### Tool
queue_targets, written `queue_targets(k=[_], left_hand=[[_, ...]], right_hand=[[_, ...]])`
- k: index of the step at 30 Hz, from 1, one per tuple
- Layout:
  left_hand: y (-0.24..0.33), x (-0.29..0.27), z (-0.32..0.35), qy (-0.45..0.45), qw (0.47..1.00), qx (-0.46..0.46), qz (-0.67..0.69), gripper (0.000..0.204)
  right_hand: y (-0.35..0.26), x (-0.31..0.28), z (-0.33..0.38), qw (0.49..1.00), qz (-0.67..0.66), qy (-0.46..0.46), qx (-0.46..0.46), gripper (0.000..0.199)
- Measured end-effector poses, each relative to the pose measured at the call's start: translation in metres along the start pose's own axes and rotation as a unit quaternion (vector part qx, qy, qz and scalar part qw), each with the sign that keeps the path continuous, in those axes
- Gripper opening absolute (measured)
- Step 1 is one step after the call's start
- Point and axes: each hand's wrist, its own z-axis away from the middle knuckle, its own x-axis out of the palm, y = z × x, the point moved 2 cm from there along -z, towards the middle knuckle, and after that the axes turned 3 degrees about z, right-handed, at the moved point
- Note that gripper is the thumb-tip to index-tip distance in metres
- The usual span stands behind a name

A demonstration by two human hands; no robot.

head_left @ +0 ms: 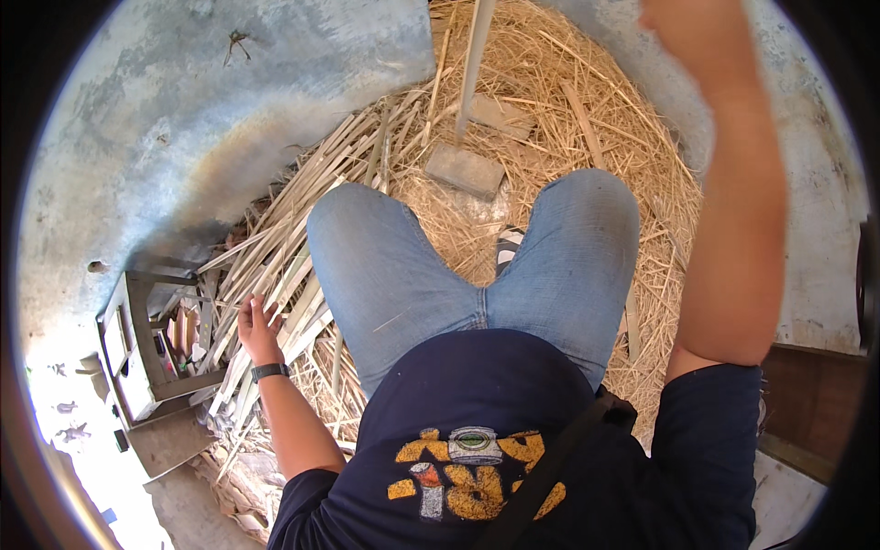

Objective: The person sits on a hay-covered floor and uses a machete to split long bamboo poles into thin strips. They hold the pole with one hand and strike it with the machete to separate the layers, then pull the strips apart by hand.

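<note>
My left hand (259, 333) hovers at or just above a pile of long split bamboo strips (275, 234), its fingers loosely bent and apart, holding nothing that I can see. My right arm reaches up to the top right edge. There my right hand (701, 41) is smeared by motion and partly cut off, so its grip does not show. Between my knees and the far wall a pale, narrow strip (473, 69) stands nearly upright, its upper end out of view. Its lower end meets a grey brick (466, 170) on the ground.
Straw-like shavings (587, 101) cover the ground around a second brick (501, 115). A weathered wall (229, 101) curves round the far side and left. A wooden box frame (137, 344) with scraps in it stands at the left; a brown panel (811, 399) is at the right.
</note>
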Motion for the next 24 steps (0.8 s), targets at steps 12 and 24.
queue_targets(k=[12, 24], left_hand=[[0.003, -0.014, 0.006, 0.018, 1.0, -0.003, 0.012, 0.041], [-0.007, -0.005, -0.004, 0.003, 1.0, -0.002, -0.002, 0.037]], right_hand=[[0.017, 0.017, -0.025, 0.999, 0.014, -0.018, 0.038, 0.036], [0.058, 0.054, 0.007, 0.993, 0.046, -0.036, 0.098, 0.04]])
